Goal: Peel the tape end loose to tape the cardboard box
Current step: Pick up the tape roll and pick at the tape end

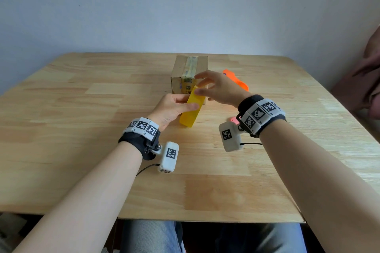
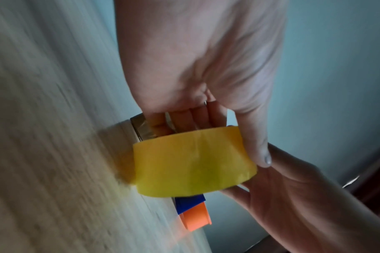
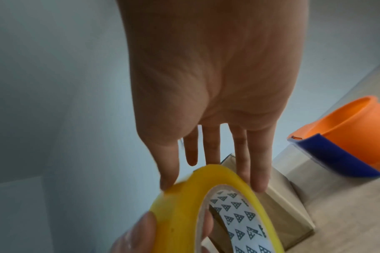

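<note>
My left hand grips a yellow tape roll on edge just above the table, thumb on its outer face and fingers through the core. In the left wrist view the roll fills the middle below the left hand. My right hand reaches over the roll's top with straight fingers. In the right wrist view its fingertips touch the outer band of the roll. The cardboard box, with a tape strip along its top, stands right behind the roll.
An orange and blue tape dispenser lies on the wooden table right of the box. A small pink object shows under my right wrist. A wall runs behind the table, and dark fabric hangs at the right.
</note>
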`<act>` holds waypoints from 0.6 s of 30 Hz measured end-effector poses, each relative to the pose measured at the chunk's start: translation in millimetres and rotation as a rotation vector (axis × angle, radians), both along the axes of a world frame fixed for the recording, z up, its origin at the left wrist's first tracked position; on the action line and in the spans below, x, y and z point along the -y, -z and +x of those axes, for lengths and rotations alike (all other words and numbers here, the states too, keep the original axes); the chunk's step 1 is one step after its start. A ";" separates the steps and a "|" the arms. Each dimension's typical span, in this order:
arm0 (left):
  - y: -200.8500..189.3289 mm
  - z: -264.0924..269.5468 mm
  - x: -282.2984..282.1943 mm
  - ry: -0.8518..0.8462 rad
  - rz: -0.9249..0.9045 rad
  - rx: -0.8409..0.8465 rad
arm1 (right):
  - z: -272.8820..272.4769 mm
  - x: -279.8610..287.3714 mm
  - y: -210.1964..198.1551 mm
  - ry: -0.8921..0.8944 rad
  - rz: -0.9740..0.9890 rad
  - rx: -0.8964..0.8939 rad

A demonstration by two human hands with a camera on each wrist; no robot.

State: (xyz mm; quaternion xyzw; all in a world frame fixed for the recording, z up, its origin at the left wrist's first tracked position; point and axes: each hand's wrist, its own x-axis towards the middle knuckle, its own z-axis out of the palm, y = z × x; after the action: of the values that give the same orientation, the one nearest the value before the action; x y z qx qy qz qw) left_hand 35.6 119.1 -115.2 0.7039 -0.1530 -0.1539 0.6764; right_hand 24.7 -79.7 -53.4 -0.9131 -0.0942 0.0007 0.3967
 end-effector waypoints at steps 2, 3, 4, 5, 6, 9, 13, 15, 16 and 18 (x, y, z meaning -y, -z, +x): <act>-0.4 -2.0 1.0 -0.017 -0.011 -0.014 | -0.1 -3.0 4.3 0.007 0.016 -0.002; -0.3 -2.7 1.4 -0.031 -0.015 -0.020 | -0.9 -5.4 5.8 0.008 0.008 0.008; 0.0 -2.8 1.4 -0.043 -0.017 -0.027 | -1.2 -7.5 6.8 0.008 -0.003 0.025; 0.7 -2.7 1.4 -0.049 -0.022 -0.036 | -2.1 -9.5 6.3 0.000 -0.014 0.037; 1.4 -2.6 1.1 -0.052 -0.027 -0.043 | -2.2 -10.9 6.0 -0.010 -0.014 0.039; 2.1 -2.8 1.1 -0.064 -0.035 -0.057 | -5.0 -12.3 2.8 -0.045 0.018 -0.027; 1.1 -3.6 -0.9 -0.037 -0.047 -0.058 | -3.7 -11.7 5.6 -0.029 0.072 -0.066; 1.3 -4.6 -2.1 -0.002 -0.033 -0.041 | -2.8 -10.8 7.0 -0.015 0.149 -0.112; 2.4 -5.0 -2.4 0.019 -0.021 -0.027 | -2.3 -10.0 8.3 -0.006 0.204 -0.139; 4.2 -6.3 -3.4 0.036 -0.006 -0.009 | -2.5 -8.5 9.2 0.015 0.331 -0.195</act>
State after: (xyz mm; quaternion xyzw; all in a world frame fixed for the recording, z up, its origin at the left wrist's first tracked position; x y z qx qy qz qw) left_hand 29.3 122.4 -119.4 0.6983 -0.1628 -0.1688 0.6763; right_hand 22.2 -71.2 -62.6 -0.8318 -0.0473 0.0706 0.5486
